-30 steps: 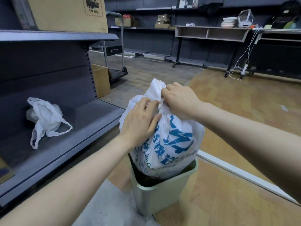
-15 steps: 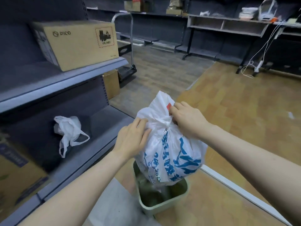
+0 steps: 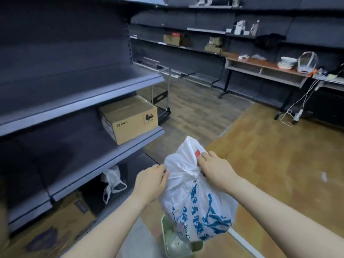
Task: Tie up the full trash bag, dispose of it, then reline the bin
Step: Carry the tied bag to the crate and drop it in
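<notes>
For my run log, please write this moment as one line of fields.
stage: tying | left hand: grips bag neck | right hand: grips bag neck | white plastic trash bag with blue print: above pale green plastic bin

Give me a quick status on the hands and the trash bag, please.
Left hand and right hand both gripping the neck of the trash bag. Bag hanging above the green bin. Nothing in the way.

Dim, even overhead light, bluish cast on the shelving (image 3: 78,86), soft motion blur throughout, wide-angle bowing at edges, no hard glare.
</notes>
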Demonstrator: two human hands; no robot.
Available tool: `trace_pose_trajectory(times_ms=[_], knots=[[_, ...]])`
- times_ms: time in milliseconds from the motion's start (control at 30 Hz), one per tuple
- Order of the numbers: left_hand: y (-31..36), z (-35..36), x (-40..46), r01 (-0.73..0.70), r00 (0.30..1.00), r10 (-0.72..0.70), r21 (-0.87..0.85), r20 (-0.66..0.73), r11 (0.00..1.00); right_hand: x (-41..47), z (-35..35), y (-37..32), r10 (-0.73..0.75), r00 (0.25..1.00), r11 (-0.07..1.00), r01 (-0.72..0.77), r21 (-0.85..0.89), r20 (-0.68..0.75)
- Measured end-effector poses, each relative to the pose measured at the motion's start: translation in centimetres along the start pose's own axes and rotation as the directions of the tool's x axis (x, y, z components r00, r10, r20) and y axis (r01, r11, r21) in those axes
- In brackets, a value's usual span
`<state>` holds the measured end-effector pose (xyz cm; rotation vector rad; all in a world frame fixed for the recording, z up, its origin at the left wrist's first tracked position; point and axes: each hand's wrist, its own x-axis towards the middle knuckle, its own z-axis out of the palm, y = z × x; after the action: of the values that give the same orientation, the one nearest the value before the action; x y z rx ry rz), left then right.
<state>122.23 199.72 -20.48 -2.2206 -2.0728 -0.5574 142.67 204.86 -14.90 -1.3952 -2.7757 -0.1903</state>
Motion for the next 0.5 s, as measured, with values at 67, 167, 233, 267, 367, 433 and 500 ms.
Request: trace_pose_trajectory(times_ms=[67, 167, 233, 267, 367, 433, 500], knots=[[0.8, -5.2, 0.1, 0.047, 0.999, -0.047, 0.016, 0.006, 0.999, -0.1, -4.4, -1.2, -0.027, 0.996, 0.999, 0.029, -0.023, 0.083], [0.8, -11.6, -1.7, 0.095, 0.995, -0.091, 0.083, -0.051, 0.992, -0.1, -9.6, -3.7, -0.137, 0.987, 0.99, 0.139, -0.021, 0.086], [0.3, -15.0, -4.4, 0.181, 0.982, -0.174, 0.117, -0.074, 0.976, -0.4, -12.2, -6.1, -0.224, 0.971, 0.973, 0.228, -0.034, 0.086], [0.1, -16.6, -6.2, 0.226, 0.973, -0.216, 0.135, -0.081, 0.965, -0.6, -13.3, -7.5, -0.272, 0.959, 0.961, 0.275, -0.033, 0.081], [-1.4, -20.6, -12.2, 0.346, 0.938, -0.335, 0.221, -0.087, 0.912, -1.4, -15.8, -12.6, -0.431, 0.901, 0.901, 0.433, -0.022, 0.055], [-2.7, -23.1, -16.7, 0.442, 0.897, -0.429, 0.273, -0.11, 0.854, -1.9, -16.8, -16.6, -0.533, 0.846, 0.845, 0.534, -0.017, 0.022], [-3.9, -25.5, -21.9, 0.55, 0.833, -0.535, 0.299, -0.139, 0.78, -2.5, -17.4, -21.4, -0.624, 0.781, 0.781, 0.624, -0.018, 0.0]])
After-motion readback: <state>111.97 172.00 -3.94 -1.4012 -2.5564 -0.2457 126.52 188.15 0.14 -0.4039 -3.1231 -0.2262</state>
